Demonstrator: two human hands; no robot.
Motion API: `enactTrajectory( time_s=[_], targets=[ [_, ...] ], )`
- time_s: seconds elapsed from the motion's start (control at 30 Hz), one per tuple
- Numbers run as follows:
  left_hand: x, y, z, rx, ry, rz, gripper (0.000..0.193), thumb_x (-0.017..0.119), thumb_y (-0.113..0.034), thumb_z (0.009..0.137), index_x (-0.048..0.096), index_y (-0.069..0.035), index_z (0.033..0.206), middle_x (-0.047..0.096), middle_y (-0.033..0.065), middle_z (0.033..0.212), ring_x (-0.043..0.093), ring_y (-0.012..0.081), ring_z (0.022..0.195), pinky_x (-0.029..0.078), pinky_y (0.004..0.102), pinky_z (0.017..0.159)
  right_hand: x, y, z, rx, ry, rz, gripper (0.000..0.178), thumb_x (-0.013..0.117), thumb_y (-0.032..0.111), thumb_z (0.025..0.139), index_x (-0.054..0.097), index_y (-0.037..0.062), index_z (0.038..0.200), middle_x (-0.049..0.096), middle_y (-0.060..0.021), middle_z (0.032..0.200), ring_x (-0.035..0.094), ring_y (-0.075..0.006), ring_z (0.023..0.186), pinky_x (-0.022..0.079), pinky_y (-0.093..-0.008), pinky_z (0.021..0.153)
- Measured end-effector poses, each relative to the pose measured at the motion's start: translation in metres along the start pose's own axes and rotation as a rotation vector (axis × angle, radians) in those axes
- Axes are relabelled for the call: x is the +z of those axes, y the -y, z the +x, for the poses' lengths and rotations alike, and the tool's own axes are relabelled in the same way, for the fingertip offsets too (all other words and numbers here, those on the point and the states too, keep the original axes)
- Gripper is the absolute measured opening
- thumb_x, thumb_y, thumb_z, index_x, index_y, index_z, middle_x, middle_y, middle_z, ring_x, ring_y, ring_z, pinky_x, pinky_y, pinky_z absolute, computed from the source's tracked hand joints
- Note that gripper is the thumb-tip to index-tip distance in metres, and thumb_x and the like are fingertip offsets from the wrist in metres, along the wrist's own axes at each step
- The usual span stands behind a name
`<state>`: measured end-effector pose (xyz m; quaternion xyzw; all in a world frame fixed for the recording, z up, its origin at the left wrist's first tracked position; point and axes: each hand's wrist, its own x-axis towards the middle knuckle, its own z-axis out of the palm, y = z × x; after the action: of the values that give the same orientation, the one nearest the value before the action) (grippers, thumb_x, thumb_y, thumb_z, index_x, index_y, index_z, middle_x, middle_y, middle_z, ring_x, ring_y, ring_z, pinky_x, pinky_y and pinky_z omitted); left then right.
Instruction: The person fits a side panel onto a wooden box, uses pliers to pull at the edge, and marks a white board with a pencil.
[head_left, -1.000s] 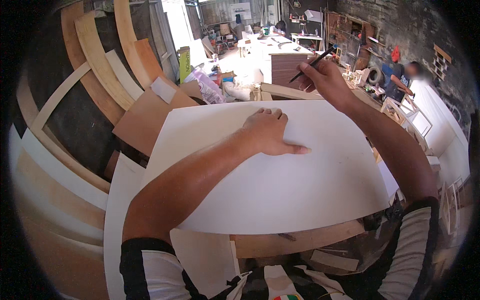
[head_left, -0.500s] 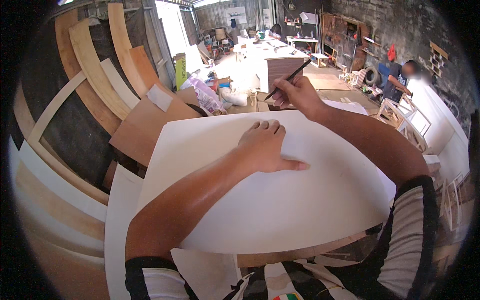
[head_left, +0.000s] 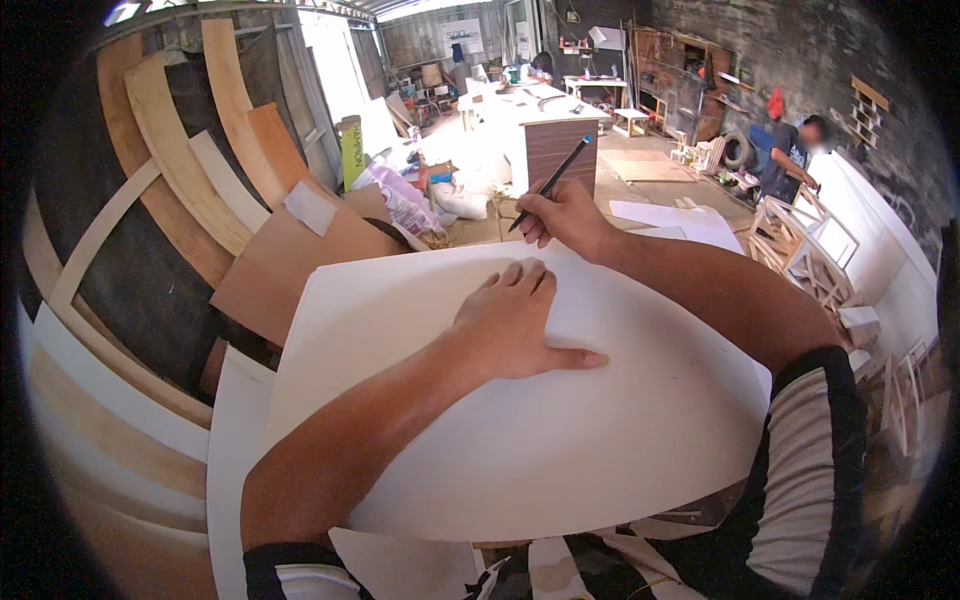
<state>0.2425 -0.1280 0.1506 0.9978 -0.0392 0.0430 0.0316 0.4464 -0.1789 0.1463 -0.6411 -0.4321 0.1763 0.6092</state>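
A large white board (head_left: 560,450) lies in front of me, its pale surface reaching from near my waist to a far edge. Flat on it, with fingers and thumb spread, my left hand (head_left: 508,322) presses down near the far middle. My right hand (head_left: 568,220) is closed round a dark pencil (head_left: 552,184) with a blue end, held at the board's far edge. The pencil slants, its lower tip close to that edge; whether it touches the board I cannot tell.
Wooden planks (head_left: 185,150) and a brown cardboard sheet (head_left: 290,255) lean at the left. Beyond the board are white sheets (head_left: 690,222), a purple-white sack (head_left: 400,205) and a wood-sided workbench (head_left: 555,160). Another person (head_left: 790,160) works at the right near wooden frames (head_left: 800,245).
My right hand has come down and left with the pencil, now closer to the board's far edge. The pencil is steeper. The left hand stays flat on the board; the view has shifted slightly.
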Motion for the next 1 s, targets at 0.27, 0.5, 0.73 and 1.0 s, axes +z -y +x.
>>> enactTrajectory(
  time_s=[0.27, 0.5, 0.73, 1.0],
  targets=[
    [0.004, 0.0, 0.002, 0.043, -0.078, -0.021, 0.123, 0.055, -0.089, 0.077, 0.043, 0.014, 0.143, 0.041, 0.0351, 0.149, 0.037, 0.0508, 0.142, 0.026, 0.055, 0.121, -0.008, -0.022, 0.004, -0.086, 0.086, -0.062, 0.023, 0.065, 0.016, 0.092, 0.066, -0.0066, 0.097, 0.067, -0.0113, 0.074, 0.067, -0.0154, 0.062, 0.055, -0.0285, 0.055],
    [0.006, 0.002, 0.001, 0.002, -0.026, 0.02, 0.125, 0.055, -0.089, 0.077, 0.039, 0.015, 0.144, 0.039, 0.0351, 0.151, 0.034, 0.0583, 0.14, 0.018, 0.0576, 0.123, 0.001, -0.021, 0.007, -0.033, 0.082, -0.005, 0.014, 0.065, 0.01, 0.096, 0.059, -0.0032, 0.096, 0.066, -0.009, 0.074, 0.065, -0.0138, 0.06, 0.052, -0.0267, 0.05],
    [0.003, 0.002, 0.001, -0.026, 0.01, -0.053, 0.128, 0.057, -0.091, 0.074, 0.039, 0.014, 0.145, 0.037, 0.0347, 0.153, 0.029, 0.0642, 0.14, 0.028, 0.0621, 0.118, 0.006, -0.02, 0.007, -0.073, 0.144, -0.093, 0.015, 0.063, 0.013, 0.098, 0.057, -0.0008, 0.094, 0.065, -0.0069, 0.073, 0.065, -0.0117, 0.061, 0.052, -0.0258, 0.051],
    [0.0, -0.001, -0.003, -0.036, 0.021, -0.042, 0.124, 0.063, -0.085, 0.076, 0.037, 0.016, 0.144, 0.035, 0.0372, 0.152, 0.029, 0.0632, 0.141, 0.029, 0.0578, 0.119, 0.009, -0.026, 0.01, -0.087, 0.171, -0.132, 0.016, 0.063, 0.013, 0.098, 0.057, 0.0, 0.092, 0.066, -0.0068, 0.075, 0.064, -0.0114, 0.064, 0.052, -0.0254, 0.053]
  ],
)
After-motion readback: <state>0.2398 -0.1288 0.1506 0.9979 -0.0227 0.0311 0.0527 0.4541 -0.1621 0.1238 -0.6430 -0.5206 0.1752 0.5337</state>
